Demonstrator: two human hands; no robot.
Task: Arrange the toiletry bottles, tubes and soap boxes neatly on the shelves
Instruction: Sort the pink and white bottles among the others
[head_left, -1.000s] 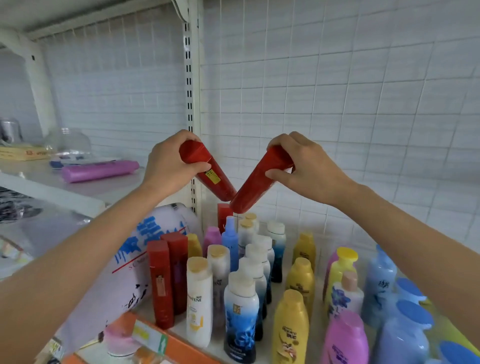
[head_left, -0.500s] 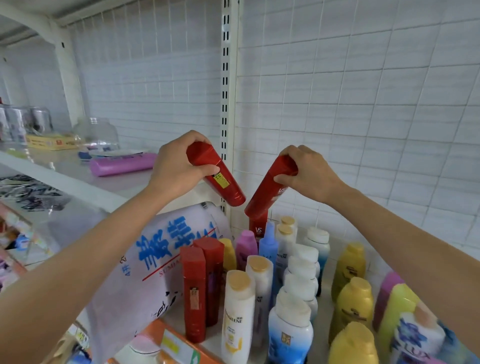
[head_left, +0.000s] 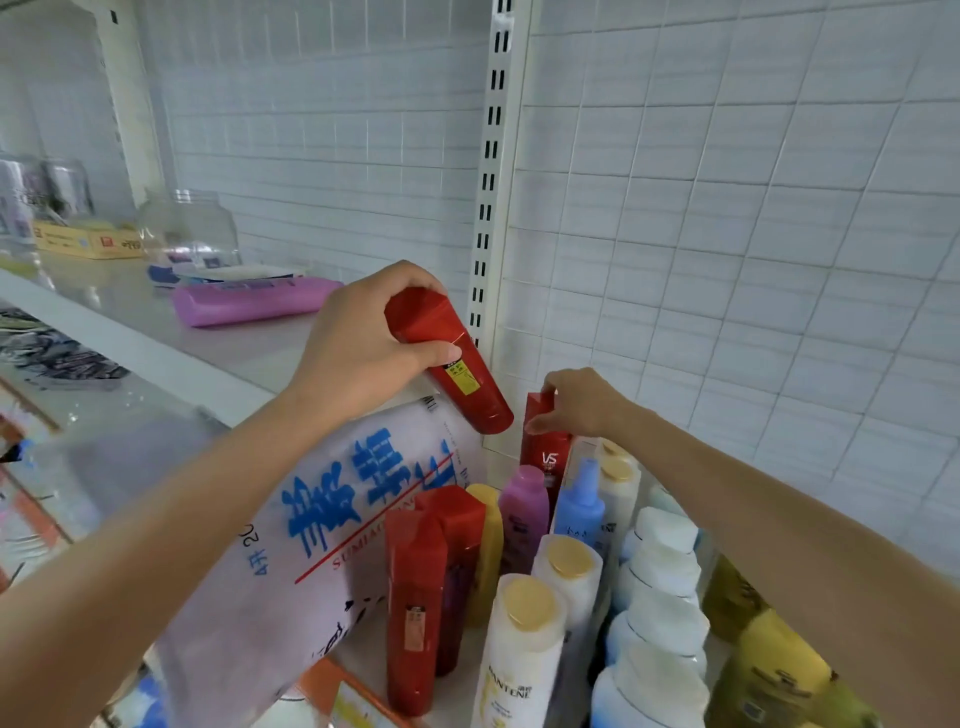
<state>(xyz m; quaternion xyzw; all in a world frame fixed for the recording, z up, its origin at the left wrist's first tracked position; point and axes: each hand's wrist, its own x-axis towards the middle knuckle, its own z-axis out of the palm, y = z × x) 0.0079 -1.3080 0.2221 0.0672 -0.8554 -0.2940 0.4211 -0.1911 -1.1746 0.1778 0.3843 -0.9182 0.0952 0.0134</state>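
Beside the slotted upright (head_left: 489, 171), the right hand (head_left: 582, 402) pinches a red VS bottle (head_left: 544, 441) into the back row, while the left hand (head_left: 358, 353) grips another red bottle (head_left: 452, 364), likely due next alongside it.

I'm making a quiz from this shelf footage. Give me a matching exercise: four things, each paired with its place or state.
1. red tube
2. VS bottle
3. purple tube
4. Pantene bottle

a. lying flat on the upper shelf
b. standing at the back by the wall, right hand on its top
c. tilted in the left hand
d. standing in front, gold cap

Pairs: 1-c, 2-b, 3-a, 4-d
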